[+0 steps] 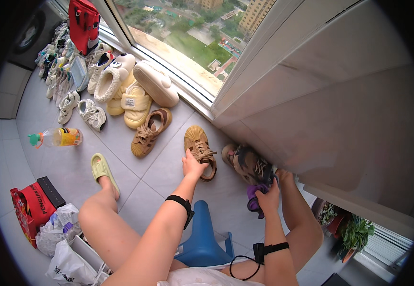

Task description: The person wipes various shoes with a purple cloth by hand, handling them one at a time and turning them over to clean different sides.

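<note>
My left hand (193, 165) is on the collar and tongue of a tan lace-up sneaker (197, 140), which rests on the grey tiled floor with its toe towards the window. A purple cloth (255, 200) is gripped in my right hand (270, 196), beside a dark, patterned lace-up shoe (251, 164) by the wall. Whether the fingers also touch that shoe, I cannot tell. Left of my left hand lies another brown sneaker (151, 132) with tan laces. Each forearm wears a black strap.
Many shoes, including cream slippers (135, 107) and white sneakers (92, 113), line the window side. A plastic bottle (62, 137) lies at left, above a red bag (37, 205) and white plastic bags (69, 266). A blue stool (204, 239) is beneath me; potted plants (357, 232) stand at right.
</note>
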A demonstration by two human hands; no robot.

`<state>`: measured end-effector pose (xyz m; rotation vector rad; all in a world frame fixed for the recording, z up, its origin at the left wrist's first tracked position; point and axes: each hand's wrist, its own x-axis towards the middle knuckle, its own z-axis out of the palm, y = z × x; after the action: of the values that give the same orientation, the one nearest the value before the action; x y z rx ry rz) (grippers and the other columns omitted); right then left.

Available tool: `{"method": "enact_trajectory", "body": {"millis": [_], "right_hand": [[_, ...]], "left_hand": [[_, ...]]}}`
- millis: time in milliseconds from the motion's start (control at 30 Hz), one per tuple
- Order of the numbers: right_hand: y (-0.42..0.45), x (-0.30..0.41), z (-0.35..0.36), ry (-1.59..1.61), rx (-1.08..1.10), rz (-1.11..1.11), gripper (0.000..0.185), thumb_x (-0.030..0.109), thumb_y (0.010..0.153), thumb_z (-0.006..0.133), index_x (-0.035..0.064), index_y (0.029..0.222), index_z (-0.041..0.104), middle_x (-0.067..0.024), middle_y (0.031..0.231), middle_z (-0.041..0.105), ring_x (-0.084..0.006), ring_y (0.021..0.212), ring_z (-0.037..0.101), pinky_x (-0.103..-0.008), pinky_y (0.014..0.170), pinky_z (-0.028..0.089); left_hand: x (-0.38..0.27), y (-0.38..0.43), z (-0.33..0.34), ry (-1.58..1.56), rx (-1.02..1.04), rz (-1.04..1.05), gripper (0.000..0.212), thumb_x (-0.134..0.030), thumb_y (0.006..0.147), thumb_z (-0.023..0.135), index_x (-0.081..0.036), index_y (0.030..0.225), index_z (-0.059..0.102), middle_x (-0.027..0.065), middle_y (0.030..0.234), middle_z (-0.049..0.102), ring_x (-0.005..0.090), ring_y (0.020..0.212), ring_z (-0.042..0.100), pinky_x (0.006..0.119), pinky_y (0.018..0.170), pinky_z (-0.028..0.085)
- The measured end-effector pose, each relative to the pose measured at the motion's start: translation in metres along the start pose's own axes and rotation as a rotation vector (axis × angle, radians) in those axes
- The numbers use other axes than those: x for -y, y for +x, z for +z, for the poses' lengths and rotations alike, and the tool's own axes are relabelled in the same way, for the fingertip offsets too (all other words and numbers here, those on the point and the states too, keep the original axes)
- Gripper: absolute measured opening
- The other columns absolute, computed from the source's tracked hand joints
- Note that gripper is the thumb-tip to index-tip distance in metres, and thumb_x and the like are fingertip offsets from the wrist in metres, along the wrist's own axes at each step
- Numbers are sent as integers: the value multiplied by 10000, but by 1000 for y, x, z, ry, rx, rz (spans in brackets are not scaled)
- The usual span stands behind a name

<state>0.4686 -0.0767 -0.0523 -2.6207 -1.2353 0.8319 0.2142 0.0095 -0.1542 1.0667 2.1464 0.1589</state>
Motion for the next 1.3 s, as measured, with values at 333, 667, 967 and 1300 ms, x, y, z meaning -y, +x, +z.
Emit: {"method": "enact_trajectory", "body": {"millis": [333, 667, 967, 1300], "right_hand": [[-19, 36, -26, 129, -16, -153, 556, 197, 708, 675, 43, 1224, 540, -144, 1158, 570, -300, 1071, 561, -379, 898, 451], [-37, 91, -2, 296, 101, -381, 377, 185, 740, 659, 23, 1079, 629, -155, 1020, 659, -290, 951, 628, -350, 843, 474], [-34, 99, 40, 419, 274, -248, 375, 183, 735, 682, 11, 1065, 636, -132, 983, 674, -225, 895, 646, -327, 808, 493], [-46, 98, 106, 394, 490, -102, 418, 175, 705, 691, 3, 1083, 640, -128, 969, 684, -207, 883, 649, -311, 806, 500]], "left_hand": [[6, 34, 12, -168, 94, -14, 329, -65, 806, 507, 103, 1083, 446, 316, 996, 609, 443, 963, 597, 465, 869, 472], [29, 114, 70, -506, 242, 66, 409, -52, 822, 567, 126, 1130, 366, 249, 953, 601, 322, 822, 644, 371, 658, 518], [28, 112, -91, 518, -417, 425, 535, -171, 805, 613, -145, 1316, 458, 40, 1299, 491, 250, 1266, 420, 497, 1037, 336], [68, 120, -137, 972, -54, 516, 179, -142, 821, 545, -164, 862, 719, -3, 912, 652, 163, 1003, 546, 386, 945, 334]]}}
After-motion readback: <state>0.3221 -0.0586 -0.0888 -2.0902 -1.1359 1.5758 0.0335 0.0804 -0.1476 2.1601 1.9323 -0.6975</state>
